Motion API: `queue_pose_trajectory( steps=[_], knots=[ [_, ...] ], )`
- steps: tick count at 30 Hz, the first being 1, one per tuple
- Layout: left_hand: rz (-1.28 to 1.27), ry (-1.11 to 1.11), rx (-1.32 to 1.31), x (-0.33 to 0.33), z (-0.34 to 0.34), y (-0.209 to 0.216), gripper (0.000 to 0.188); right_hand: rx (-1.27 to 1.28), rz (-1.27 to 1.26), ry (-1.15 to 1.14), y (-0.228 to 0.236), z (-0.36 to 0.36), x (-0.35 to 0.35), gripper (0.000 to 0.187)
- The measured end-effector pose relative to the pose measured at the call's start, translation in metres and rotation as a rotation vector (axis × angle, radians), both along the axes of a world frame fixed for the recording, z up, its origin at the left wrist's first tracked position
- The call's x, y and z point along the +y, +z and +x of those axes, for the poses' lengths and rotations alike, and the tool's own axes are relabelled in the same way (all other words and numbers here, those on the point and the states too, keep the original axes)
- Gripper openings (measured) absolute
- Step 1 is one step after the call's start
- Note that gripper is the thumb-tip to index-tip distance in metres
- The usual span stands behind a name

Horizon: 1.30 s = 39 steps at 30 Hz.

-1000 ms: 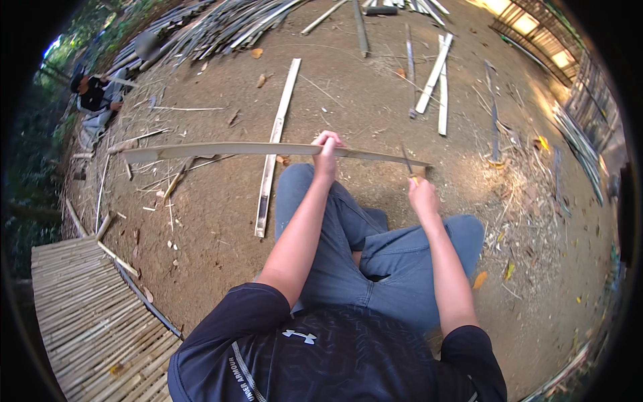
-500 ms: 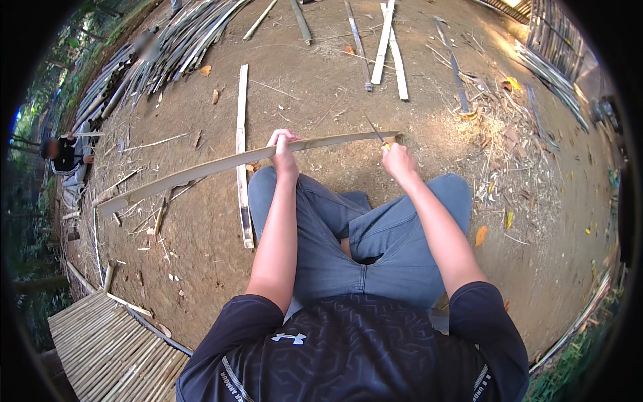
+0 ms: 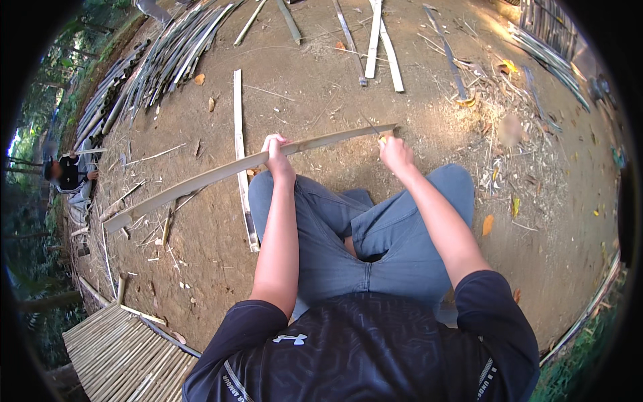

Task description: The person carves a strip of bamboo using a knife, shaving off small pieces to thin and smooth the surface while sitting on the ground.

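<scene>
A long flat bamboo strip [image 3: 201,177] slants across in front of my knees, its left end lower and its right end raised. My left hand [image 3: 278,159] is closed around it near the middle, above my left knee. My right hand [image 3: 397,155] grips a small knife [image 3: 370,124] with a yellowish handle, close to the strip's right end. The thin blade points up and left and appears to cross the strip; whether it touches cannot be made out. Under the held strip, another pale bamboo strip [image 3: 238,114] lies on the ground beside my left knee.
Bamboo strips [image 3: 374,40] lie ahead, and a long dark blade [image 3: 450,60] lies at the right among shavings [image 3: 495,127]. A large pile of bamboo [image 3: 171,57] is at the far left. A person [image 3: 69,173] sits at the left edge, above a slatted bamboo platform [image 3: 127,352].
My right hand and the knife have shifted slightly up and left, and less of the blade shows above the strip. My left hand keeps its hold. The whole view has turned a little.
</scene>
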<state>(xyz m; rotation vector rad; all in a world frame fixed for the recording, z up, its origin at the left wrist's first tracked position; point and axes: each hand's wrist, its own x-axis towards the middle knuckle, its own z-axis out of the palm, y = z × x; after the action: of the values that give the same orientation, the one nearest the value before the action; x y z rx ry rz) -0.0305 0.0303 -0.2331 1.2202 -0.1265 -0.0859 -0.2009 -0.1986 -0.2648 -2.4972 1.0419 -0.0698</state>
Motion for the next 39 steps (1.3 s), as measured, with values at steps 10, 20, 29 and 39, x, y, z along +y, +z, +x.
queue_pose_trajectory(
  steps=[10,20,29,39],
  knots=[
    [0.032,0.000,0.101,0.000,0.005,0.000,0.008,-0.001,-0.072,0.087,-0.010,0.005,-0.009,0.030],
    [-0.034,0.022,0.026,0.003,0.006,-0.002,0.013,0.067,-0.028,0.187,0.010,0.011,0.010,0.021],
    [0.023,-0.026,0.029,0.015,0.003,-0.002,0.009,0.120,-0.024,0.156,0.010,0.011,0.006,0.023],
    [0.056,-0.079,-0.011,0.000,-0.014,0.004,0.012,0.333,0.015,-0.121,-0.069,-0.025,-0.073,0.023]
  ],
)
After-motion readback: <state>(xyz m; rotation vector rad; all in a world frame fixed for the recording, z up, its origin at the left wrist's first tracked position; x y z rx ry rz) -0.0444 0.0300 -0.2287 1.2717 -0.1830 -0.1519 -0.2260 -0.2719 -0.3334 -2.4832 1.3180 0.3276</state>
